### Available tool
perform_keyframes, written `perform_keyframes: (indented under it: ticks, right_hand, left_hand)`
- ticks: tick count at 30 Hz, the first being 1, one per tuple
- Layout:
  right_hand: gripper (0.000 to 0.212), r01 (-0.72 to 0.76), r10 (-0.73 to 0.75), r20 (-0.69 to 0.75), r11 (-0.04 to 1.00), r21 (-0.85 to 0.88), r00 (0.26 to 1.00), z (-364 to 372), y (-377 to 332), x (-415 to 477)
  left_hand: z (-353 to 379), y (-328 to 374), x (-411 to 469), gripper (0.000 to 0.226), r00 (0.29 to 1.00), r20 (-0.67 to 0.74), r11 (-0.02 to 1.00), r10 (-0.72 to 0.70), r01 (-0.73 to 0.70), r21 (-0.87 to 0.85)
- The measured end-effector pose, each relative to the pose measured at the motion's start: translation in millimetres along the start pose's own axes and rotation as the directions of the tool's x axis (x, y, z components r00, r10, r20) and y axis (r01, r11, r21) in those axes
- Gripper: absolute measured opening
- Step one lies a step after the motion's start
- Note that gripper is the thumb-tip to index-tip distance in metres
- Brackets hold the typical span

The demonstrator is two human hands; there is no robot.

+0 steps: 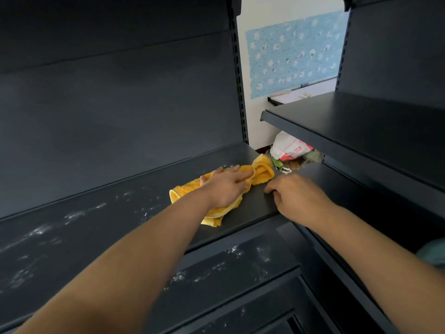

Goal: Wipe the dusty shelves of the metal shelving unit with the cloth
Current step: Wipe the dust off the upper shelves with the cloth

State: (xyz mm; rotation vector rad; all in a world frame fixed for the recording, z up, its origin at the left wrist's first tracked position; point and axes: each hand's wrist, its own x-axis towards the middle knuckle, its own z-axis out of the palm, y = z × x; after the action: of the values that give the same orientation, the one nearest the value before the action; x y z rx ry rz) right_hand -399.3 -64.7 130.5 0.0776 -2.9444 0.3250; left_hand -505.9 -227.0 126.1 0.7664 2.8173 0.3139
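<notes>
A yellow cloth (261,173) lies crumpled near the right end of a dark metal shelf (101,227). My left hand (226,186) lies flat on the cloth, fingers stretched out and pressing it against the shelf. White dust streaks (72,216) cover the shelf to the left of the cloth; the patch to the right of it looks clean. My right hand (296,197) rests on the shelf's front right corner with its fingers curled over the surface, holding nothing.
A lower shelf (231,263) below also carries white dust. A second shelving unit (361,124) stands at the right, at an angle. Between the units, plastic bags (289,148) lie on the floor under a blue patterned wall panel (293,51).
</notes>
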Motion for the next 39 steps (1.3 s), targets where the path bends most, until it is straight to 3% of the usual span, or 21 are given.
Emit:
perform_keyframes:
  ticks: [10,18,25,32,39]
  right_hand:
    - [0.038,-0.113,0.116,0.040,0.992,-0.063,0.992,-0.2,-7.5,26.7]
    - [0.036,-0.176,0.190,0.041,0.956,-0.234,0.981,0.7,-32.2,35.2]
    - [0.037,-0.051,0.065,0.062,0.977,-0.206,0.996,15.6,-58.8,33.2]
    - [0.044,0.031,0.000,0.138,0.974,-0.223,0.990,10.6,-53.3,32.3]
    - [0.051,0.041,-0.030,0.192,0.998,-0.056,0.981,2.2,-16.9,34.5]
  left_hand:
    - [-10.6,2.6,70.4,0.048,0.980,-0.026,0.980,-0.195,0.194,-0.042]
    - [-12.5,-22.0,79.0,0.051,0.952,-0.064,0.950,-0.300,0.292,-0.111]
    - [-19.4,-74.1,21.4,0.059,0.793,-0.119,0.797,-0.597,0.570,-0.201]
    - [-18.5,-99.3,-26.7,0.068,0.634,-0.140,0.646,-0.760,0.717,-0.261]
    - [-14.0,-47.6,-39.2,0.067,0.700,-0.098,0.692,-0.707,0.657,-0.300]
